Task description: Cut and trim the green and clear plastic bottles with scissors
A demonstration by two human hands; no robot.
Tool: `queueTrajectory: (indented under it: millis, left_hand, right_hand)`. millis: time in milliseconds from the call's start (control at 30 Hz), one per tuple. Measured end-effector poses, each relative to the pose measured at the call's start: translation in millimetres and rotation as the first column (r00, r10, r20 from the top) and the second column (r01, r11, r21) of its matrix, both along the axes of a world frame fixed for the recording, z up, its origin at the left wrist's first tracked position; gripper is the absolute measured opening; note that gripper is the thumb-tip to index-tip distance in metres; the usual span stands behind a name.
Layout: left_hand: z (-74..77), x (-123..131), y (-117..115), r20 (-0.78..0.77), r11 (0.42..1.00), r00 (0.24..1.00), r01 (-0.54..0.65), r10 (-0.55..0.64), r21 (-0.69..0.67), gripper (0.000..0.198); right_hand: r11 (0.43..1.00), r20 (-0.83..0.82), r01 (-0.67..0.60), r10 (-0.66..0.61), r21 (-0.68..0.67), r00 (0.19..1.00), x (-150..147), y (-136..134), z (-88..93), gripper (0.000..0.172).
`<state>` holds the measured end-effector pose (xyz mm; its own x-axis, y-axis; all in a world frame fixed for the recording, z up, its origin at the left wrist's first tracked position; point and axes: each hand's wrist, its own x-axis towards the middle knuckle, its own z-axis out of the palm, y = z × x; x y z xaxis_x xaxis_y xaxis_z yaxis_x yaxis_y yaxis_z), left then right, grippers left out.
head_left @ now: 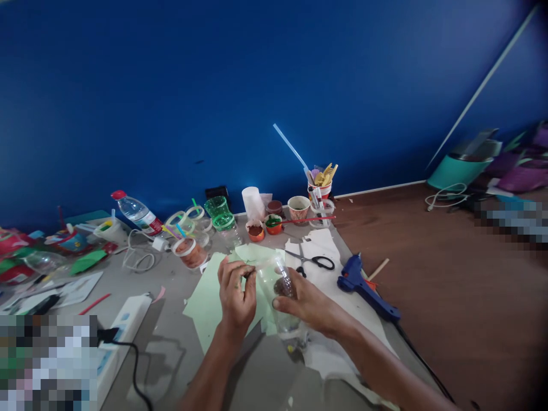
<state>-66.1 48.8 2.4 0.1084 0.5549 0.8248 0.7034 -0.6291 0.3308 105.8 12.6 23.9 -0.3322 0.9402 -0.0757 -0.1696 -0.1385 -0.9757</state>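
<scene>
My right hand (299, 302) is wrapped around a clear plastic bottle (268, 279) with a cut-open top, tilted over the table; something dark shows through its wall. At the bottle's rim, the fingertips of my left hand (237, 291) are pinched together. Whatever they hold, if anything, is too small to make out. Pale green paper (205, 302) lies under my left hand. Beyond my right hand, black-handled scissors (322, 262) rest on white paper (327, 245). A blue glue gun (363, 285) lies to the right.
Along the back stand paint cups (256, 230), a green cut bottle (220, 214), a white roll (253, 202) and a cup of wooden cutlery (321, 185). A capped water bottle (139, 214) leans at left. A power strip (124, 331) with a black cord lies front left.
</scene>
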Motion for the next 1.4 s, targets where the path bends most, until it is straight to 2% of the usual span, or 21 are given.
queueTrajectory:
  millis: [133, 200, 267, 367, 500, 567, 633, 700, 767, 867, 967, 1033, 1100, 1167, 1233, 1333, 1400]
  left_hand:
    - [2.2, -2, 3, -0.104, 1.0, 0.994, -0.017, 0.015, -0.023, 0.014]
    - [3.8, 0, 3, -0.09, 0.999, 0.996, -0.03, 0.028, -0.031, 0.013]
    - [5.7, 5, 1, 0.006, 0.995, 0.999, -0.053, 0.054, -0.08, 0.011]
    - [8.8, 12, -2, 0.217, 0.972, 0.971, -0.044, 0.096, -0.23, 0.009]
    - [11.5, 19, -5, 0.45, 0.919, 0.886, 0.075, 0.117, -0.387, 0.009]
    - [12.3, 21, -5, 0.603, 0.872, 0.785, 0.189, 0.142, -0.451, 0.009]
    - [13.7, 23, -5, 0.757, 0.81, 0.625, 0.335, 0.191, -0.481, 0.007]
    - [16.2, 26, -5, 0.862, 0.762, 0.454, 0.468, 0.227, -0.448, 0.011]
    - [19.3, 28, -5, 0.917, 0.739, 0.327, 0.556, 0.228, -0.382, 0.016]
    - [21.8, 23, -3, 0.959, 0.721, 0.211, 0.633, 0.188, -0.281, 0.022]
    - [18.7, 13, 0, 0.977, 0.704, 0.139, 0.677, 0.165, -0.215, 0.028]
    - [14.1, 9, 0, 0.98, 0.691, 0.138, 0.695, 0.14, -0.197, 0.039]
    - [9.3, 10, -1, 0.973, 0.674, 0.209, 0.707, 0.092, -0.216, 0.05]
    - [6.3, 15, -4, 0.951, 0.669, 0.298, 0.692, 0.078, -0.271, 0.048]
    - [6.0, 21, -6, 0.932, 0.669, 0.344, 0.665, 0.118, -0.33, 0.039]
    - [9.6, 27, -6, 0.937, 0.684, 0.309, 0.65, 0.163, -0.333, 0.031]
    - [12.8, 28, -5, 0.952, 0.673, 0.262, 0.677, 0.159, -0.299, 0.031]
  right_hand:
    - [1.0, 0.089, 0.025, -0.025, 0.001, 0.996, 1, 1, -3.1, 0.044]
    - [0.999, 0.152, 0.05, -0.052, 0.016, 0.987, 0, 1, -3.9, 0.043]
    - [0.995, 0.223, 0.088, -0.098, 0.056, 0.97, -2, -1, -3.4, 0.044]
    - [0.981, 0.287, 0.146, -0.178, 0.13, 0.941, -6, -2, -0.7, 0.046]
    - [0.979, 0.196, 0.172, -0.19, 0.105, 0.962, -9, -3, 2.0, 0.046]
    - [0.988, 0.079, 0.15, -0.153, 0.041, 0.985, -10, -4, 1.8, 0.045]
    - [0.994, -0.073, 0.112, -0.112, -0.014, 0.991, -10, -5, 0.9, 0.045]
    - [0.997, -0.223, 0.068, -0.076, -0.043, 0.972, -10, -5, -0.1, 0.047]
    - [0.997, -0.321, 0.028, -0.05, -0.073, 0.946, -7, -5, -0.5, 0.051]
    - [0.995, -0.333, -0.006, -0.028, -0.099, 0.942, -1, -4, 1.7, 0.056]
    - [1.0, -0.296, -0.017, 0.009, -0.024, 0.955, 5, -3, 6.3, 0.057]
    - [1.0, -0.242, 0.011, -0.004, 0.028, 0.97, 5, -2, 8.0, 0.056]
    - [0.996, -0.129, 0.059, -0.05, 0.063, 0.99, 2, -2, 7.4, 0.053]
    - [0.989, 0.031, 0.102, -0.106, 0.106, 0.994, -3, -2, 5.5, 0.051]
    - [0.978, 0.174, 0.147, -0.172, 0.148, 0.97, -6, -3, 3.7, 0.052]
    - [0.969, 0.267, 0.181, -0.221, 0.166, 0.938, -9, -5, 2.3, 0.056]
    - [0.975, 0.225, 0.161, -0.193, 0.15, 0.955, -8, -5, 1.3, 0.055]
